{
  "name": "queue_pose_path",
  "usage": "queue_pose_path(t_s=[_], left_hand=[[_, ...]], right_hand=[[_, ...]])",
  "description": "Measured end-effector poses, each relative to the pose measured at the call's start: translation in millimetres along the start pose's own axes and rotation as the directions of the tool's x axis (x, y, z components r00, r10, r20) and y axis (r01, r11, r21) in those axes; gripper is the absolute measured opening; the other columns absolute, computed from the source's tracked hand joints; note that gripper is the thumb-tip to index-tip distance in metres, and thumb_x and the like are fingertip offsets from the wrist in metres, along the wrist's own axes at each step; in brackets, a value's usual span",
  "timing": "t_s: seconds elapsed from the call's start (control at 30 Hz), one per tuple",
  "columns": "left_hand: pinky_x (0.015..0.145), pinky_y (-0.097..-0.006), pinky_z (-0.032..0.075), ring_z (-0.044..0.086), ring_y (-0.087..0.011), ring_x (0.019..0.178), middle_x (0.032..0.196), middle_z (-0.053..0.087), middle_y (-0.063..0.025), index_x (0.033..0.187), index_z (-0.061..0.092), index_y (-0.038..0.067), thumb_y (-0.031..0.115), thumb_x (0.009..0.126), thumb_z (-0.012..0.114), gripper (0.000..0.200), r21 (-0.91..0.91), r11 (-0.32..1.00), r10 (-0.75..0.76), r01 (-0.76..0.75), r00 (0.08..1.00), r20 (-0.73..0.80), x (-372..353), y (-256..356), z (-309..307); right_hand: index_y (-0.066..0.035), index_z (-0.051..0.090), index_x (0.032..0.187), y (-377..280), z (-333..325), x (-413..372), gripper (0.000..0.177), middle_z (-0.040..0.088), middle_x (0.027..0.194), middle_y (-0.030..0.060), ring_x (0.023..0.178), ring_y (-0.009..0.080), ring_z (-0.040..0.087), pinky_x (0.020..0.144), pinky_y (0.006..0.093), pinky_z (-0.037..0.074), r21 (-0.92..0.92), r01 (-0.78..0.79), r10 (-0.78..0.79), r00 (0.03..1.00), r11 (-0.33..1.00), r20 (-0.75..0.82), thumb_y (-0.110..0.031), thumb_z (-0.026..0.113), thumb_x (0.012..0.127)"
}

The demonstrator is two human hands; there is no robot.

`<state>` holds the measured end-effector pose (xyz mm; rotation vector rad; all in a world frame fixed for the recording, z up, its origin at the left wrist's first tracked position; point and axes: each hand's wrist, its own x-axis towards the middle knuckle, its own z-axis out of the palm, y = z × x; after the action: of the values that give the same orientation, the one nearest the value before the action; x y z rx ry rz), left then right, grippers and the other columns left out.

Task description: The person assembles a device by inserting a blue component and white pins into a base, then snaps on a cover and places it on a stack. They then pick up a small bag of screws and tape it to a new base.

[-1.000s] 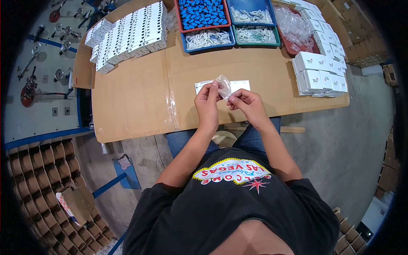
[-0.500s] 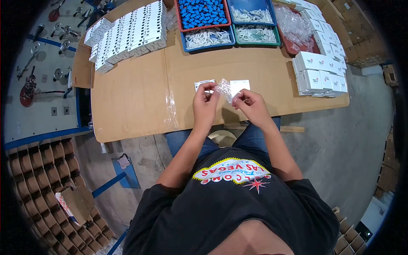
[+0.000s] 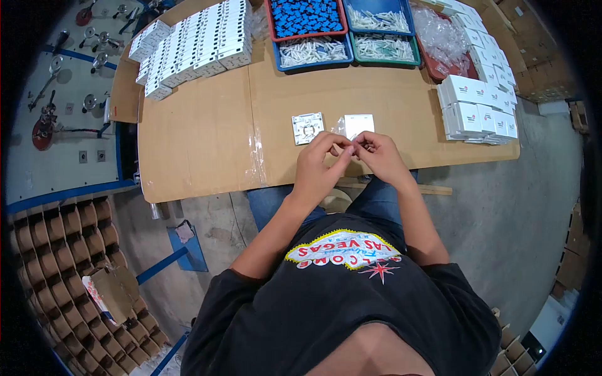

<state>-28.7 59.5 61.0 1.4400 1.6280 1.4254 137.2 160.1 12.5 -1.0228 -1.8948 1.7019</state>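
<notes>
Both the left hand [image 3: 316, 173] and the right hand [image 3: 387, 164] had been drawn together near the centre of the frame, each grip closed in a fingertip pinch, though what was pinched could not be told. The clear plastic bag [image 3: 339, 128], held spread between them a moment before, was now seen just beyond the fingertips, at the left edge of a white square [image 3: 362, 120] on the surface [image 3: 200, 138]. A printed square [image 3: 307, 128] had been left uncovered to its left, and finer fingertip handling seemed to have been begun.
</notes>
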Motion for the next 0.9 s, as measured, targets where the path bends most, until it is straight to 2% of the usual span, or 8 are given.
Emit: queue_pose_path(t_s=[0.03,0.1,0.13,0.2,0.3,0.5,0.73,0.9], left_hand=[[0.071,-0.0278,0.051,0.064,-0.0134,0.077,0.090,0.070,-0.0072,0.098,0.069,-0.001,0.006,0.090,0.073,0.011,0.003,1.000,0.001,-0.001,1.000,-0.003,0.5,-4.2,0.0],[0.075,-0.0272,0.053,0.067,-0.0131,0.081,0.092,0.072,-0.0072,0.101,0.070,-0.002,0.008,0.094,0.070,0.012,-0.096,0.978,-0.180,0.183,0.983,0.033,-1.3,-12.6,2.5],[0.075,-0.0272,0.053,0.067,-0.0131,0.081,0.092,0.072,-0.0072,0.101,0.070,-0.002,0.008,0.094,0.070,0.012,-0.098,0.978,-0.180,0.183,0.983,0.039,-1.8,-14.2,2.8],[0.076,-0.0272,0.055,0.070,-0.0132,0.083,0.091,0.072,-0.0083,0.103,0.071,-0.002,0.010,0.095,0.070,0.015,-0.193,0.929,-0.298,0.315,0.948,0.110,-2.3,-15.7,0.6],[0.081,-0.0257,0.055,0.070,-0.0123,0.088,0.096,0.074,-0.0076,0.106,0.071,-0.003,0.010,0.098,0.069,0.016,-0.221,0.892,-0.358,0.394,0.915,0.186,-2.0,-18.9,-1.9],[0.085,-0.0273,0.056,0.071,-0.0144,0.093,0.098,0.074,-0.0100,0.109,0.069,-0.006,0.008,0.097,0.069,0.018,-0.371,0.813,-0.361,0.449,0.888,0.284,-3.2,-27.9,-1.7],[0.087,-0.0274,0.057,0.071,-0.0152,0.094,0.099,0.074,-0.0106,0.110,0.070,-0.006,0.008,0.097,0.069,0.019,-0.344,0.802,-0.380,0.488,0.862,0.335,-4.1,-34.4,0.5],[0.080,-0.0249,0.055,0.070,-0.0114,0.088,0.098,0.074,-0.0074,0.109,0.070,-0.004,0.009,0.097,0.070,0.018,-0.247,0.843,-0.402,0.477,0.866,0.297,-3.4,-24.1,1.2]], right_hand=[[0.002,0.068,0.098,-3.6,0.8,0.2,0.014,0.069,0.083,0.0021,0.075,0.0076,0.060,0.069,0.0260,0.050,0.000,0.003,-0.003,1.000,1.000,0.003,-0.012,0.067,0.097],[0.003,0.069,0.100,-13.4,0.9,-4.7,0.014,0.069,0.084,0.0024,0.076,0.0079,0.060,0.070,0.0255,0.050,0.110,-0.043,0.032,0.994,0.993,0.100,-0.010,0.066,0.098],[0.003,0.069,0.100,-15.3,0.0,-6.0,0.014,0.069,0.084,0.0024,0.076,0.0079,0.060,0.070,0.0255,0.050,0.111,-0.046,0.035,0.995,0.993,0.094,-0.010,0.066,0.098],[0.003,0.069,0.101,-17.1,-0.9,-6.9,0.013,0.069,0.085,0.0028,0.077,0.0082,0.060,0.071,0.0252,0.050,0.110,-0.074,0.056,0.986,0.991,0.159,-0.008,0.064,0.099],[0.003,0.069,0.101,-14.7,-2.3,-7.4,0.012,0.069,0.085,0.0031,0.077,0.0086,0.061,0.072,0.0253,0.051,0.146,-0.079,0.052,0.983,0.986,0.176,-0.008,0.064,0.099],[0.003,0.069,0.101,-22.8,-7.2,-11.5,0.012,0.070,0.086,0.0037,0.078,0.0090,0.062,0.072,0.0250,0.051,0.115,-0.075,0.051,0.979,0.990,0.199,-0.006,0.063,0.099],[0.003,0.071,0.102,-21.8,-15.7,-14.6,0.013,0.071,0.086,0.0040,0.079,0.0090,0.063,0.073,0.0255,0.052,0.085,-0.089,0.067,0.970,0.992,0.234,-0.007,0.064,0.099],[0.002,0.071,0.101,-22.6,-14.5,-16.3,0.013,0.070,0.085,0.0028,0.078,0.0090,0.062,0.072,0.0261,0.053,0.116,-0.104,0.077,0.973,0.988,0.217,-0.009,0.065,0.098]])
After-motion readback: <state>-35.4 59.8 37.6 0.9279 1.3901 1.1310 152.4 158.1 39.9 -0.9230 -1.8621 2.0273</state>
